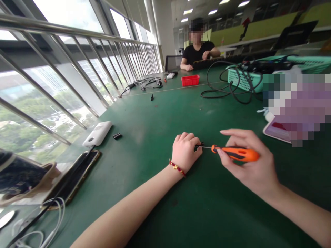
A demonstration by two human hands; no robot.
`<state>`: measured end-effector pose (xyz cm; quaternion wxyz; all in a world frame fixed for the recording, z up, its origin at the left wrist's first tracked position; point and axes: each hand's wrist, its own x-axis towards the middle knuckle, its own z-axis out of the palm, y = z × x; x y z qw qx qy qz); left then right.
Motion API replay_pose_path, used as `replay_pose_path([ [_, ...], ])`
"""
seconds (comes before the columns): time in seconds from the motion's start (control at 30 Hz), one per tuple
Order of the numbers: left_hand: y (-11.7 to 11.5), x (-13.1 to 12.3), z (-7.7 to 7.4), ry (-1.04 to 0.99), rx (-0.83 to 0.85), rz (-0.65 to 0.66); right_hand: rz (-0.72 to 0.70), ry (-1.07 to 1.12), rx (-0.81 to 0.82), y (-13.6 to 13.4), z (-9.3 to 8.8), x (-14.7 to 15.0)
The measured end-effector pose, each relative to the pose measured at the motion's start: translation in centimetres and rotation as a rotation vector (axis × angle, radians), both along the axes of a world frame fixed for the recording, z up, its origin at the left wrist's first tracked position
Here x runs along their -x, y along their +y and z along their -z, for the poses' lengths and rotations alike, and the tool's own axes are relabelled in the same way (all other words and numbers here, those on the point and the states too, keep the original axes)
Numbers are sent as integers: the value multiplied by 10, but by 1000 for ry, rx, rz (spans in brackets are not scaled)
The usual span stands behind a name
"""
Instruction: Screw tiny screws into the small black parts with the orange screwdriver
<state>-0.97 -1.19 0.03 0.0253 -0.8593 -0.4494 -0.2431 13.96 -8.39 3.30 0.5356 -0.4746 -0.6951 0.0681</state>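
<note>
Over the green tabletop (144, 113), the right hand (254, 168) grips an orange screwdriver (230, 151), likely light, rigid and best held by its fat handle (240, 154), aimed at the small black part (197, 147) the left hand (184, 150) pinches.

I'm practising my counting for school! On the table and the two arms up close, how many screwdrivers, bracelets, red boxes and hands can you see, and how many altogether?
Screwdriver, orange and black: 1
Bracelet: 1
Red box: 1
Hands up close, the left hand and the right hand: 2
Total: 5
</note>
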Motion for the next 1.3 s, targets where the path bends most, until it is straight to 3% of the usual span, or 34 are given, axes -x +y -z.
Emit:
replay_pose_path([
  [0.1, 0, 0, 0, -4, 1, 2, 31, 33, -91, 3, 3, 0],
  [0.33, 0, 0, -1, -5, 11, -6, -22, -64, 91, -3, 3, -1],
  [0.53, -1, 0, -2, -17, 13, -15, 34, 37, -56, 2, 4, 1],
  [0.77, -1, 0, -2, -20, 28, -7, 7, -16, 129, -3, 2, -1],
  [1.03, 0, 0, -2, -22, 26, -7, -22, 126, -99, 2, 5, 0],
  [1.2, -1, 0, -3, -16, 49, -7, -19, 2, 75, -3, 2, -2],
  [1.3, -1, 0, -3, -13, 56, -7, -2, -56, 52, -4, 0, -2],
])
